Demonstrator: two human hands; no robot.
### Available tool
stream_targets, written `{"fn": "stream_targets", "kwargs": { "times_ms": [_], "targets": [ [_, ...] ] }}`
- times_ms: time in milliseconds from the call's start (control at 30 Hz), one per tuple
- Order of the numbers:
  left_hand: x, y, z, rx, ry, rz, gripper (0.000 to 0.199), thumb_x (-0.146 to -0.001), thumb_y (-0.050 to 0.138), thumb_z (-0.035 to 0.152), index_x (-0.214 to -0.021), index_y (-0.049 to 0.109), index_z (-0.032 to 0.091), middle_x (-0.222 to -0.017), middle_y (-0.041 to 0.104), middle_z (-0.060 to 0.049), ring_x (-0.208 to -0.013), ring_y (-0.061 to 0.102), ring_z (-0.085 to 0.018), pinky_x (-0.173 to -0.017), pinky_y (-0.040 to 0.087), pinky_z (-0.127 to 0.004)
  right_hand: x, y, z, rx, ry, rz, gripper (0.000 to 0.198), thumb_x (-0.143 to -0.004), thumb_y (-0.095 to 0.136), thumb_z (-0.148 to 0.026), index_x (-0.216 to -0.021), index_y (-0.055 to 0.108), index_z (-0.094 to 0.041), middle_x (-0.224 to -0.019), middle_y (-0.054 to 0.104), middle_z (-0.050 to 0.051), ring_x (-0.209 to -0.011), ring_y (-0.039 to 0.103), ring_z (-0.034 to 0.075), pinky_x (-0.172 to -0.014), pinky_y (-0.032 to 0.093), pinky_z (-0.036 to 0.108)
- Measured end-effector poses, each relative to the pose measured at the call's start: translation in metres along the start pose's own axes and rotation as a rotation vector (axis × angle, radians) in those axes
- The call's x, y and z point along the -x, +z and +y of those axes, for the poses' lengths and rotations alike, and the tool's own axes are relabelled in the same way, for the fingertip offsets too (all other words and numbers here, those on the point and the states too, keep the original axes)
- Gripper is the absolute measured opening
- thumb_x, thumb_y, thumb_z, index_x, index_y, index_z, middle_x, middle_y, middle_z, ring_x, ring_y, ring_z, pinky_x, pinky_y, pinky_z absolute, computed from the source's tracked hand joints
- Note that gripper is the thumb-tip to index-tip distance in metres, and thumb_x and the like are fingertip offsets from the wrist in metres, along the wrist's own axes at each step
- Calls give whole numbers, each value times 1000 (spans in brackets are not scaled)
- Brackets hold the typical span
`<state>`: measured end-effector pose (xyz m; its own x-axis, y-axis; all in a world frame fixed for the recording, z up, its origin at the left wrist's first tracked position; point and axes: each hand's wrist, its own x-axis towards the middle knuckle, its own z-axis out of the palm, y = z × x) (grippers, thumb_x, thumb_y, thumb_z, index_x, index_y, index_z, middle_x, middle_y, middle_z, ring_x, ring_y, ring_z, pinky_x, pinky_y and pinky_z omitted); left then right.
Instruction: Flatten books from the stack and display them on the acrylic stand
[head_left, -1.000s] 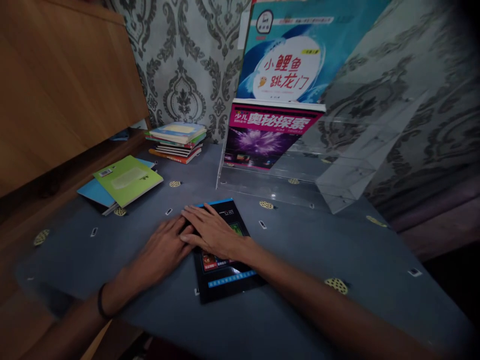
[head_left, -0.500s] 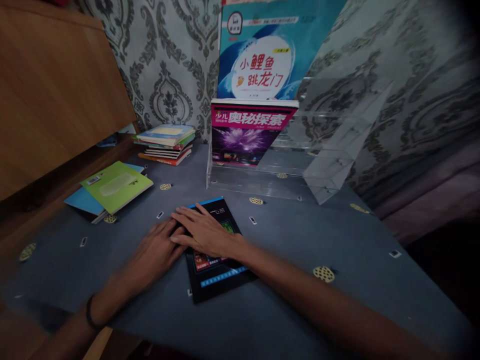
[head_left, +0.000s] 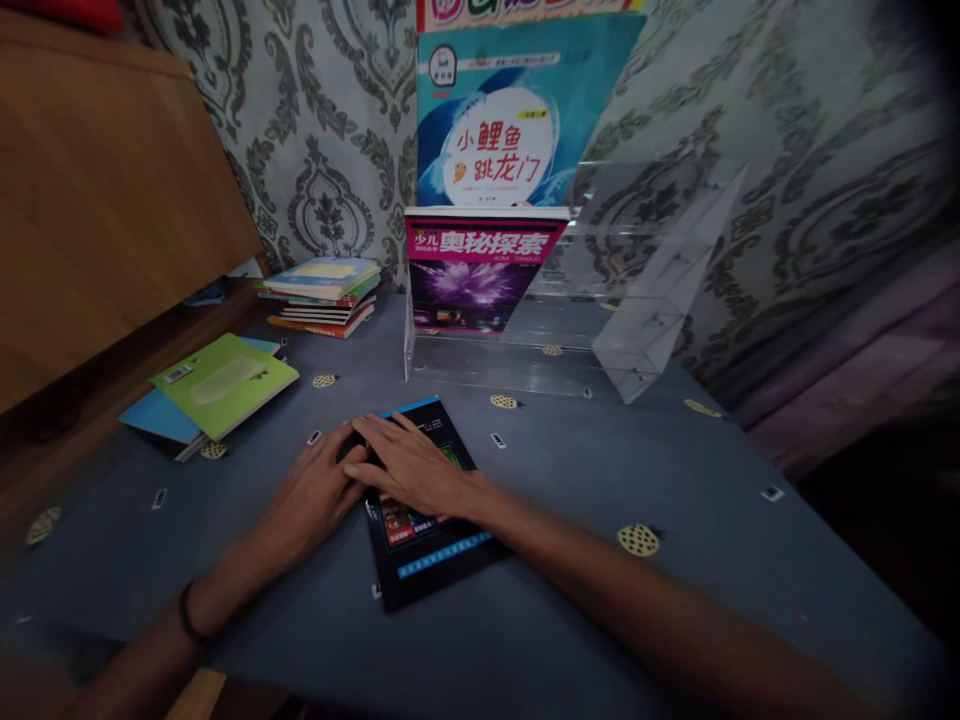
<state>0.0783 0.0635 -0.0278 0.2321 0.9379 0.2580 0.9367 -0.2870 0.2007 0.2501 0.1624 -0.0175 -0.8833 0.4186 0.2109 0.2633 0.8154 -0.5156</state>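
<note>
A dark book (head_left: 442,553) with a blue strip and small coloured pictures lies on the tablecloth in front of me. My right hand (head_left: 412,465) rests flat across its upper left part, fingers stretched out and open. My left hand (head_left: 315,495), a dark band on its wrist, lies along the book's left edge. Its fingers are extended, and their tips meet or slip beneath those of my right hand, so they are partly hidden. Neither hand visibly grips the book.
Behind stands a clear acrylic rack (head_left: 637,335) holding a purple-and-pink book (head_left: 472,285) and a teal book (head_left: 585,90). A book stack (head_left: 322,285) sits at the back left. Nearer lie a green book (head_left: 225,385) and a blue one (head_left: 161,410). A wooden panel (head_left: 112,200) borders the left.
The camera view has shifted slightly, showing more of the rack's top. My left fingers look a little more arched; both hands stay at the dark book.
</note>
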Motion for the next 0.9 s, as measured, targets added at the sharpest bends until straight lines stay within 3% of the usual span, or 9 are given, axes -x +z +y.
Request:
{"fn": "stream_targets", "kwargs": {
  "times_ms": [100, 333, 533, 733, 900],
  "targets": [
    [-7, 1, -4, -21, -2, -32, 37, -105, 38, 38, -138, 47, 25, -147, 51, -12, -131, 55, -29, -105, 50, -56, 0, 2, 1, 3, 14, 44, 69, -105, 35, -60, -148, 44, -6, -150, 54, 19, -145, 43, 27, -124, 25, 48],
    [-12, 1, -14, -121, 93, 21, 31, -103, 39, 38, -123, 54, 19, -120, 64, -13, -108, 64, -28, -89, 54, -45, -1, 8, -1, 88, 12, 68, 69, -104, 41, -60, -144, 47, -4, -148, 54, 23, -146, 41, 31, -124, 24, 53],
    [-11, 10, -19, -202, 118, 76, 32, -105, 35, 37, -125, 53, 19, -126, 64, -13, -108, 64, -28, -89, 53, -45, 2, -1, 3, 118, -25, 15, 72, -102, 48, -57, -148, 44, -3, -151, 51, 23, -148, 39, 30, -124, 26, 50],
    [-12, 12, -20, -185, 109, 79, 33, -104, 38, 37, -129, 51, 20, -129, 64, -13, -111, 64, -28, -91, 53, -45, 4, 5, 7, 203, 35, 4, 75, -101, 51, -56, -149, 43, 1, -155, 44, 26, -150, 34, 33, -125, 24, 51],
    [-5, 29, -31, -225, 96, 126, 36, -102, 41, 37, -130, 55, 21, -131, 65, -13, -115, 65, -28, -94, 53, -45, 7, 2, 4, 196, 43, 33, 73, -101, 51, -56, -148, 46, 0, -153, 47, 24, -149, 36, 31, -125, 25, 49]
  ]
}}
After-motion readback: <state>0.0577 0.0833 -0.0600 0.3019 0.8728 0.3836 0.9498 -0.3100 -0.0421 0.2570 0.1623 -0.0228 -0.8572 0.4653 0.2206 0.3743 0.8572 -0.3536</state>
